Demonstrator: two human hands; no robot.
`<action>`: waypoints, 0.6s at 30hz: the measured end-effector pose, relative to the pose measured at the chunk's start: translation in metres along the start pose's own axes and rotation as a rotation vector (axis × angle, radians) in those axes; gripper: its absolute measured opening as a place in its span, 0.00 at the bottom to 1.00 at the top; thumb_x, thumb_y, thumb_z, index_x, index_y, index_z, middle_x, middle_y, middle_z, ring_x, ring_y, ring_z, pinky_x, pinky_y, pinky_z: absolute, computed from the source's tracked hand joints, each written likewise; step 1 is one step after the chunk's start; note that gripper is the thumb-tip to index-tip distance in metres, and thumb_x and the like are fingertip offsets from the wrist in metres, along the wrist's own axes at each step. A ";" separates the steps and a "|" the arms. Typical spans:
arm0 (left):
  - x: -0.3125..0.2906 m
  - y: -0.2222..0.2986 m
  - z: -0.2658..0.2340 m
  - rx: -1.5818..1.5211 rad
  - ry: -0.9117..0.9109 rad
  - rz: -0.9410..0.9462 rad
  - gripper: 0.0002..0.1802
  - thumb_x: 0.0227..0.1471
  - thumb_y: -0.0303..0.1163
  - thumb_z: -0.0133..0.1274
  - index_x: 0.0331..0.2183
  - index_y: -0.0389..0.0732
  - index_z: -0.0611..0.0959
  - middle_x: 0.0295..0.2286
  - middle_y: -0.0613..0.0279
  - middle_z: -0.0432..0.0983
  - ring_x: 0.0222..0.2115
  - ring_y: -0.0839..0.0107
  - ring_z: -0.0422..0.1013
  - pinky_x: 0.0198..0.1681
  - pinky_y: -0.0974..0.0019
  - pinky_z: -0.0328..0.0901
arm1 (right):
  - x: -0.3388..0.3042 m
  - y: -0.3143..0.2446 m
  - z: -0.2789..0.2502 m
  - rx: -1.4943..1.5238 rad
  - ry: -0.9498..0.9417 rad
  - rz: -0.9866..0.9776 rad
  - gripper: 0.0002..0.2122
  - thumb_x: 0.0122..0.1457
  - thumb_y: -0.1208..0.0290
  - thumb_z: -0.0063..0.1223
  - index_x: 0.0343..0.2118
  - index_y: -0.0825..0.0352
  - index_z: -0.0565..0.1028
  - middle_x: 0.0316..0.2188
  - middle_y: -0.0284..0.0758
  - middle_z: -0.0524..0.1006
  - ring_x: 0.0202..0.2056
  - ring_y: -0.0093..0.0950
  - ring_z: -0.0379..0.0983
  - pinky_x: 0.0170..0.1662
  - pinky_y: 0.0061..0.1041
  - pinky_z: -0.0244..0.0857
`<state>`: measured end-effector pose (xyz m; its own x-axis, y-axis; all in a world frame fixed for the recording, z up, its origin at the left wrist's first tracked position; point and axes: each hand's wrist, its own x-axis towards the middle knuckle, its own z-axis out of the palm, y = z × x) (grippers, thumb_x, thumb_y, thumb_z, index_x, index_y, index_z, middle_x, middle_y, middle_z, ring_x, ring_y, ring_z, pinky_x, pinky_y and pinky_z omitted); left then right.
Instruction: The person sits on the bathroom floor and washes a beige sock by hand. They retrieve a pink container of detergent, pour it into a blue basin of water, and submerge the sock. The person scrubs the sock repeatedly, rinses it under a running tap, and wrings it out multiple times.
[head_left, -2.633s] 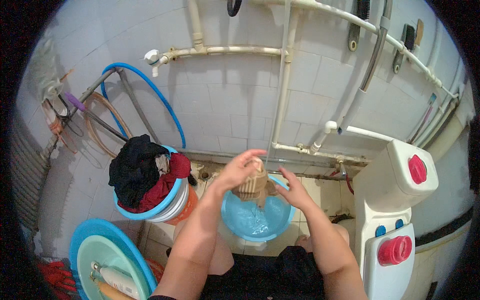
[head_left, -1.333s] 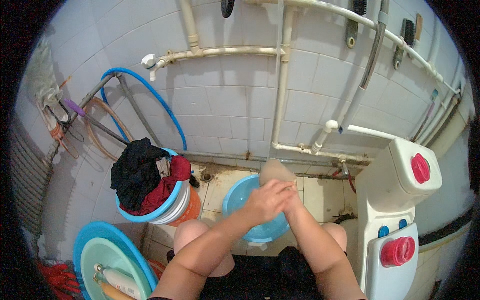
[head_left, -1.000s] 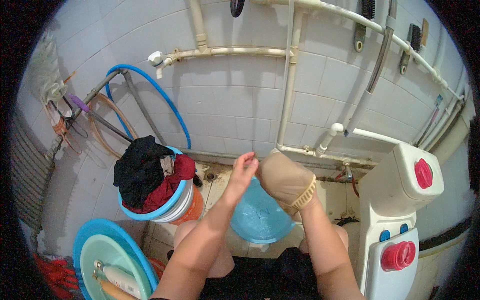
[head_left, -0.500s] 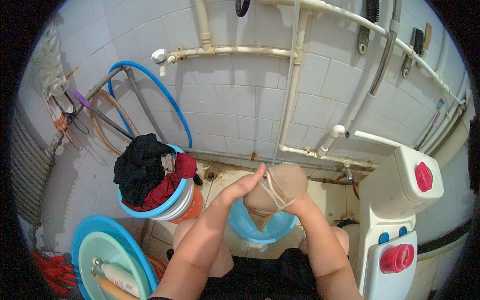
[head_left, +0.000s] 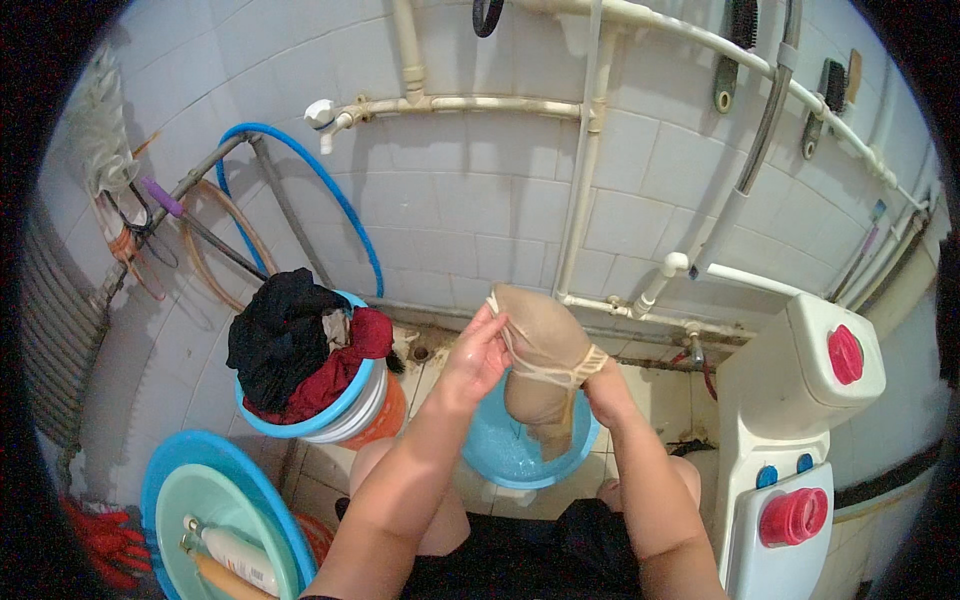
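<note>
Between my hands hangs a wet-looking beige bra (head_left: 545, 335) with rounded cups and a pale band, over a blue basin (head_left: 500, 462) on the floor. My left hand (head_left: 477, 358) pinches its upper left edge between thumb and fingers. At the band's right end, my right hand (head_left: 607, 393) is closed on the fabric, its fingers partly hidden behind it. The lower cup and a loose strip dangle above the basin. Some water shows in the basin.
Left of me, a bucket topped by a blue basin (head_left: 262, 422) holds dark and red clothes (head_left: 285, 330). Nearer are stacked basins (head_left: 165, 470) with bottles inside. A white toilet (head_left: 745, 440) stands at right, with red containers (head_left: 795, 517) on it. Pipes (head_left: 480, 103) run along the tiled wall.
The bra has been turned and stretched upward between my hands, with one cup now raised. My left hand has shifted slightly left, and its grip has moved to the edge.
</note>
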<state>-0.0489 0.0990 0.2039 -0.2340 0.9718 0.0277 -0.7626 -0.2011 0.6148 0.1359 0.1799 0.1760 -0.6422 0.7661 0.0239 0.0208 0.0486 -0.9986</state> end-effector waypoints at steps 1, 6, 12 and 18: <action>-0.001 0.004 -0.002 -0.023 0.012 -0.003 0.19 0.57 0.31 0.39 0.51 0.45 0.63 0.43 0.63 0.68 0.41 0.70 0.68 0.40 0.65 0.68 | -0.004 -0.012 0.004 0.351 0.006 0.079 0.18 0.54 0.70 0.46 0.47 0.71 0.66 0.45 0.41 0.70 0.45 0.36 0.68 0.49 0.30 0.62; -0.002 0.002 -0.002 -0.055 -0.020 -0.003 0.19 0.57 0.31 0.38 0.51 0.45 0.62 0.44 0.63 0.68 0.43 0.67 0.68 0.45 0.61 0.66 | -0.001 -0.006 0.000 0.998 -0.053 0.150 0.18 0.57 0.68 0.40 0.48 0.73 0.65 0.46 0.42 0.69 0.47 0.36 0.67 0.51 0.32 0.60; -0.003 0.004 -0.003 -0.025 0.043 0.032 0.20 0.56 0.33 0.40 0.51 0.46 0.62 0.45 0.62 0.66 0.45 0.67 0.66 0.45 0.61 0.65 | -0.005 -0.024 0.000 1.198 -0.150 0.151 0.19 0.59 0.65 0.38 0.49 0.72 0.63 0.47 0.41 0.69 0.48 0.34 0.66 0.53 0.32 0.58; -0.002 -0.005 0.012 0.274 0.194 0.087 0.27 0.52 0.29 0.47 0.53 0.45 0.58 0.46 0.61 0.63 0.46 0.68 0.64 0.46 0.63 0.62 | -0.007 -0.019 0.008 0.692 -0.097 0.202 0.17 0.56 0.73 0.47 0.49 0.66 0.65 0.45 0.34 0.70 0.44 0.27 0.69 0.48 0.28 0.63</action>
<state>-0.0376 0.0991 0.2103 -0.4216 0.9057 -0.0451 -0.5506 -0.2162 0.8063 0.1337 0.1682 0.1947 -0.7430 0.6552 -0.1362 -0.3223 -0.5287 -0.7852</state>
